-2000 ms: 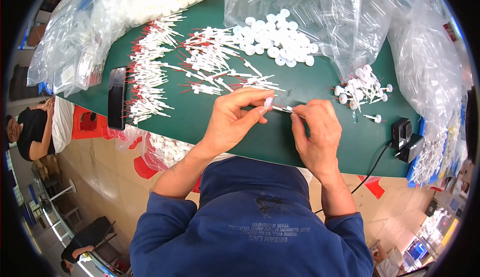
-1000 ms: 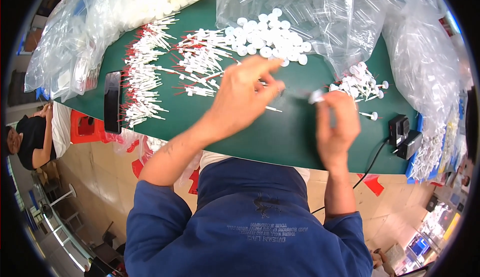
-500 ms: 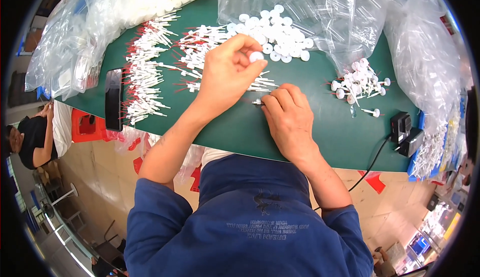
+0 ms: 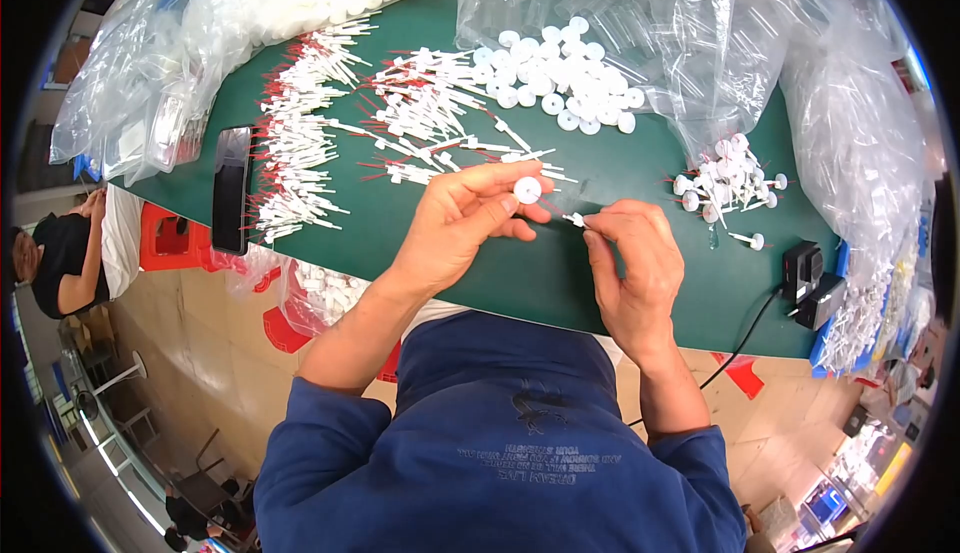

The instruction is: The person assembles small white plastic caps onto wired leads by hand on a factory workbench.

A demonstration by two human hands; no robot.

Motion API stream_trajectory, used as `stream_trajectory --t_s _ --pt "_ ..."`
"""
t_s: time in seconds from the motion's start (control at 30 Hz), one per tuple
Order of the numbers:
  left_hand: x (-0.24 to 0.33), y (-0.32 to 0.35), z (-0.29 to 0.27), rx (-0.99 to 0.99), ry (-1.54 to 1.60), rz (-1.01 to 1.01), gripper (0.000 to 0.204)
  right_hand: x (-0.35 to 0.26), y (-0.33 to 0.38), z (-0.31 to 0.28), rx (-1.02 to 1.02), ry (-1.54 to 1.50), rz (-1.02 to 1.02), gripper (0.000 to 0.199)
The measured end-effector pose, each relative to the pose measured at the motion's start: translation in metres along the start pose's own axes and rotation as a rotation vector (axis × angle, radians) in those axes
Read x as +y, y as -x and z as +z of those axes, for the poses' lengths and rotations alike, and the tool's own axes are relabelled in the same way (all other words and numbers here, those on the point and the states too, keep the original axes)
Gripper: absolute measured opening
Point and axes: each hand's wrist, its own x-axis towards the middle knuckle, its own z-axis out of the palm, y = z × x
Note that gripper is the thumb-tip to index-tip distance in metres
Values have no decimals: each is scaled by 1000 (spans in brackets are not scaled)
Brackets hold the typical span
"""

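Between thumb and index finger, my left hand [image 4: 455, 218] pinches a round white disc [image 4: 527, 190] with a small centre hole. My right hand [image 4: 640, 265] grips a thin white stick-like part [image 4: 577, 220], its end pointing left toward the disc; the two pieces are apart. Beyond my hands lies a pile of loose white discs [image 4: 590, 78]. White sticks with red wire-like ends form a heap [image 4: 425, 103] left of the discs and a long row [image 4: 300, 133] farther left. At the right sits a cluster of sticks fitted with discs [image 4: 728, 178].
A black phone [image 4: 232, 193] lies at the table's left edge. Black power adapters [image 4: 815, 273] with a cable stand at the right edge, near a blue tray of white parts [image 4: 850, 318]. Clear plastic bags [image 4: 690, 13] cover the far side. Another person [image 4: 70, 253] is at far left.
My left hand has come down from near the disc pile, bringing the disc. My right hand has lifted the stick part and moved slightly right, so both pieces now face each other.
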Motion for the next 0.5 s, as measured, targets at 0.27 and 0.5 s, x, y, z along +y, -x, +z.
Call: stream_trajectory --t_s 0.27,0.5 --pt "-1 -1 5 -17 -58 -9 33 3 1 -2 -7 39 3 24" --pt "-11 0 6 -85 -217 92 32 0 1 -3 -33 79 -10 24"
